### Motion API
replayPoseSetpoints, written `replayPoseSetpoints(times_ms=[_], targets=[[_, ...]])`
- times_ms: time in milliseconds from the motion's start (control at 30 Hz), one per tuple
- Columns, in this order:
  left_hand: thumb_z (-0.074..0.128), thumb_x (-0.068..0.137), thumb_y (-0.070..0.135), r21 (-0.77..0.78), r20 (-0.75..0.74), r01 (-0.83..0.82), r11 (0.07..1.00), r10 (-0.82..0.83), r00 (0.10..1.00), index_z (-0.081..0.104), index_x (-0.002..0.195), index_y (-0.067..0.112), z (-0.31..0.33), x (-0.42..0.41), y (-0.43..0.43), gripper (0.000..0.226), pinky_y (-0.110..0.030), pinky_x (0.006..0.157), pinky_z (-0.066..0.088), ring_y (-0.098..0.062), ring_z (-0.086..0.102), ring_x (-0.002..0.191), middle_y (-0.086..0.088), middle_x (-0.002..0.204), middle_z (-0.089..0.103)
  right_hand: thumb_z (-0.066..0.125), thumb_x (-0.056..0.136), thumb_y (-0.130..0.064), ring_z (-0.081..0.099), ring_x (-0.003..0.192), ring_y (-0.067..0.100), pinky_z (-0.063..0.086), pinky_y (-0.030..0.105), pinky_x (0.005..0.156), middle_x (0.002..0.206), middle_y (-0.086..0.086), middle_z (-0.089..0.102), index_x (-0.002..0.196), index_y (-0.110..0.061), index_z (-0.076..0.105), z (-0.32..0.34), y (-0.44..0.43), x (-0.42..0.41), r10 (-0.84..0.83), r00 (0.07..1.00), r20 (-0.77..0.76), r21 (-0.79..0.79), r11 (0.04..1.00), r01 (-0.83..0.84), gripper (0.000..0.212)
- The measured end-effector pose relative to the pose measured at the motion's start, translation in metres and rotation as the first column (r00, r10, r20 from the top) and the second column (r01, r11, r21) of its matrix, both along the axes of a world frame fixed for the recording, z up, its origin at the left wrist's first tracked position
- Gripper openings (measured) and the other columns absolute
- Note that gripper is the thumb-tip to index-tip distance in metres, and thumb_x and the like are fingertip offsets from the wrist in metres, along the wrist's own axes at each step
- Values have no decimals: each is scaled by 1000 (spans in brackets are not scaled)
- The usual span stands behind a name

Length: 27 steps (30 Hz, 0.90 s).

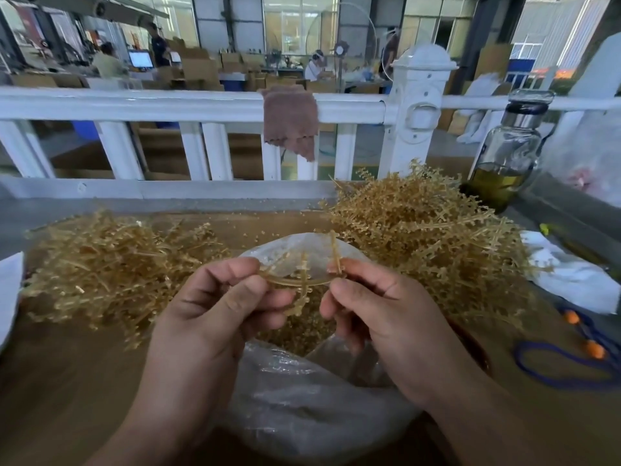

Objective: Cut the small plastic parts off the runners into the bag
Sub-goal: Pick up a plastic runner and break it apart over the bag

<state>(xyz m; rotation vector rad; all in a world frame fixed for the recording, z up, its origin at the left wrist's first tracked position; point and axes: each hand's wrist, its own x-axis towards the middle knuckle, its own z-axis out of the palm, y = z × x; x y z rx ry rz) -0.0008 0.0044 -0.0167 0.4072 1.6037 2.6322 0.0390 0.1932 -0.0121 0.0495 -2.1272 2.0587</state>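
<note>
Left hand (215,314), right hand (386,317) pinch runner (302,282) over bag (302,408).

Bag mouth (295,244) open between left heap (111,274), right heap (426,230) — railing (201,105) seemingly close behind

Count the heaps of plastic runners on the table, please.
2. One heap lies left of the clear bag, a bigger heap right of it. A single runner is held over the bag.

One wide view looks from the person's head, forward and down. The left hand (215,307) and right hand (386,314) sit close below the lens, near and central over the surface (67,364). A white railing (168,104) crosses the far side, with the hall (235,35) beyond.
</note>
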Motion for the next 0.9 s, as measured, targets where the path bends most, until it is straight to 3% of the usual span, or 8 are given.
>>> replayPoseSetpoints(times_ms=[167,467,667,733,800,900], targets=[[74,67,28,-72,96,95,993,-88,991,76,86,13,-1,0,-2,24,-25,49,53,-21,68,63,-14,74,66,60,98,-22,61,64,11,48,25,51,81,2,74,103,-31,73,2,-2,3,17,998,-56,87,996,-12,17],[73,68,29,-98,54,101,990,-96,994,74,76,18,3,4,-2,13,-24,49,50,-17,64,62,-10,72,65,59,99,-33,59,58,13,47,24,49,79,1,74,94,-29,74,8,-2,7,25,997,-70,108,994,-18,16],[82,77,30,-90,22,52,995,-51,998,77,86,13,3,3,-2,20,-25,52,52,-19,65,66,-13,74,66,58,92,-43,60,56,12,46,24,49,79,0,74,95,-30,74,6,-1,5,26,997,-70,139,990,-16,21],[77,81,41,-103,-9,34,994,-35,999,77,89,13,2,2,-2,29,-26,57,54,-20,65,70,-13,76,68,61,93,-46,61,57,8,47,22,52,80,-2,73,94,-36,75,5,1,4,-22,995,-100,201,979,42,17],[77,83,39,-130,-64,-2,992,-6,998,77,90,17,2,2,-4,23,-26,63,57,-21,70,74,-11,80,72,63,90,-52,63,68,2,48,17,60,82,-9,68,96,-50,73,4,4,4,-99,980,-171,309,939,149,12],[79,83,38,-345,-312,-203,916,92,946,75,93,31,1,3,-8,13,-19,78,57,-16,75,88,-2,94,78,60,85,-51,65,87,-2,48,11,74,92,-20,66,108,-57,62,7,10,4,-167,950,-262,402,876,265,24]])
